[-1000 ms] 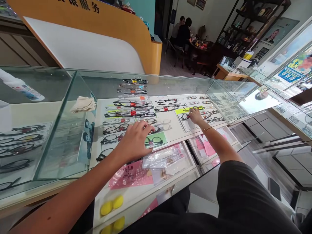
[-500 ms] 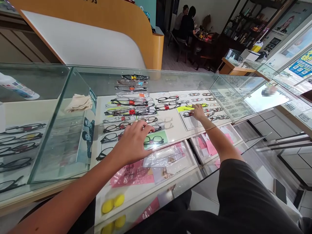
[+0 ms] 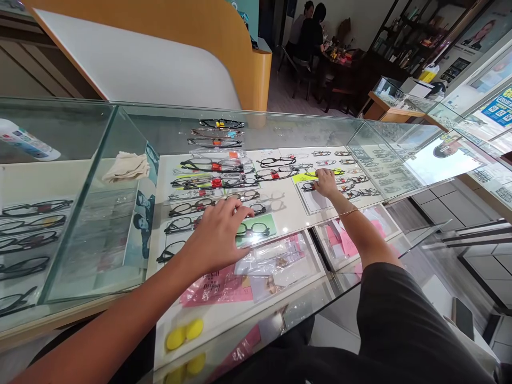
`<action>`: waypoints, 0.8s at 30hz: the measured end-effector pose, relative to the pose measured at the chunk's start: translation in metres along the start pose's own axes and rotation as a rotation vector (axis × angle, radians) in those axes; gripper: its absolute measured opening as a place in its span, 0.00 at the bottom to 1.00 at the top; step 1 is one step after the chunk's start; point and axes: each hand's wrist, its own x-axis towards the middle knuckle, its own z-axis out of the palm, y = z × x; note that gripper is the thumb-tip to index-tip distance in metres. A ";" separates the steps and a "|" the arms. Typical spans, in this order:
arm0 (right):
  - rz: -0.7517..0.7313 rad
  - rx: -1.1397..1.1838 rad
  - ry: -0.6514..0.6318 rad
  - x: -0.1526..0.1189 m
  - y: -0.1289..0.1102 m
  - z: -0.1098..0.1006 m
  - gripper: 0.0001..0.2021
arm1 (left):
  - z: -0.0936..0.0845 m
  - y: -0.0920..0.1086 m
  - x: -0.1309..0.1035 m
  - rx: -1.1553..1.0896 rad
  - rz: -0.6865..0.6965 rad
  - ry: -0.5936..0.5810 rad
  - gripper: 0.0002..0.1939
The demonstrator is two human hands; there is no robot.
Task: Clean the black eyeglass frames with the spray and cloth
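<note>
My left hand (image 3: 220, 232) hovers over the rows of eyeglasses in the glass display case, its fingers bent and thumb spread apart, with nothing visible in it. Just right of its thumb, black-framed eyeglasses (image 3: 253, 229) lie on a green card (image 3: 269, 224). Farther right, my right hand (image 3: 326, 183) has its fingers closed at dark-framed eyeglasses (image 3: 308, 187), above a white card with a yellow-green top (image 3: 301, 177). The fingers hide part of that frame. Yellow-green eyeglasses (image 3: 338, 172) show just behind the same hand.
Glass panels (image 3: 86, 213) divide the display case. A folded cloth (image 3: 127, 166) and a white bottle (image 3: 28, 141) are at the left. Clear and pink plastic packets (image 3: 220, 285) fill the open drawer in front, near yellow round cases (image 3: 176, 338). Two people sit at a far table.
The view has shifted slightly. Both hands stay at the same places over the eyeglasses.
</note>
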 end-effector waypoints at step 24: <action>-0.136 -0.008 -0.038 0.049 -0.021 0.020 0.22 | -0.001 0.003 -0.003 0.036 -0.030 -0.005 0.27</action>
